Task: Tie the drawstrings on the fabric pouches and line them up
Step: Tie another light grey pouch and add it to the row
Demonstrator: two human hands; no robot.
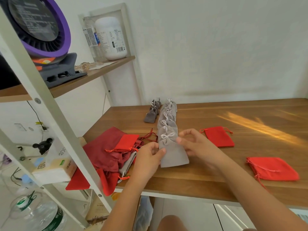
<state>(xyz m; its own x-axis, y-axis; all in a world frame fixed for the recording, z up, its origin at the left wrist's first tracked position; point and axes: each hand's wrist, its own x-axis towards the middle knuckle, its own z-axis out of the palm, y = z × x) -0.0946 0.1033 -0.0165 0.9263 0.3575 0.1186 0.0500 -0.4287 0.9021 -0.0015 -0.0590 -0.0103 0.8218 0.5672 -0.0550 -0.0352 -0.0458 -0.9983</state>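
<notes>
At the near end of the grey row [167,117] on the surface [216,117], the left hand [148,157] pinches the left edge of a tied pouch [173,154] while the right hand [193,144] touches its right edge, grip unclear; soft and light, it likely shifts best by its sides, sparing the bow [167,135].

Left hand [148,157], right hand [195,144] grip grey pouch [173,154] edges (white bow [167,136] tied); red pouches [219,136] scattered on table [208,185].
</notes>
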